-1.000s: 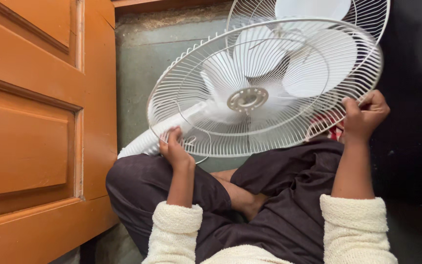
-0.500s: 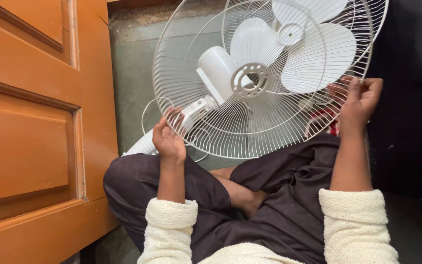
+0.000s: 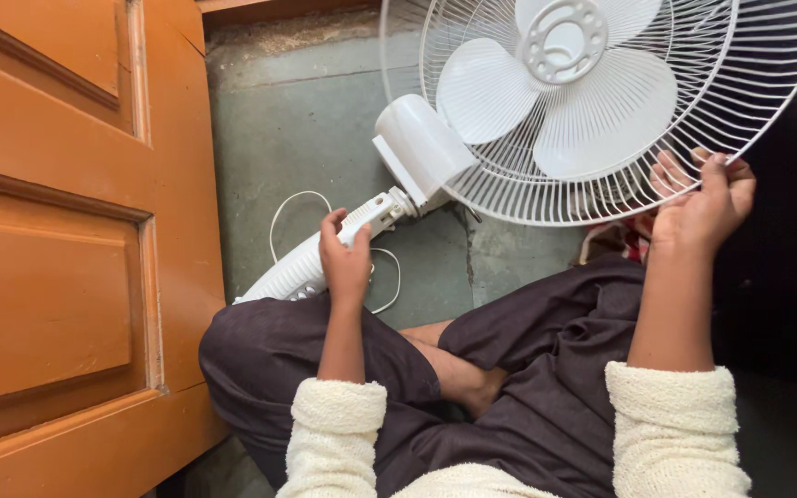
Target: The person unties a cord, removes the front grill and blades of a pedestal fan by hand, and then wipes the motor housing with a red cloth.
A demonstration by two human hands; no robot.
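Head view, one white fan [image 3: 546,111], lying across a grey-green floor [image 3: 306,120] before a seated, cross-legged person in dark trousers and cream sleeves. Left hand [image 3: 345,263]: closed around the fan's white neck [image 3: 311,267], near the motor housing [image 3: 422,148]. Right hand [image 3: 705,207]: fingers curled on the lower right rim of the wire guard [image 3: 740,101]. Hands well apart. White cord [image 3: 280,207]: looped on the floor just beside the neck. Orange panelled wooden door [image 3: 57,240]: left.
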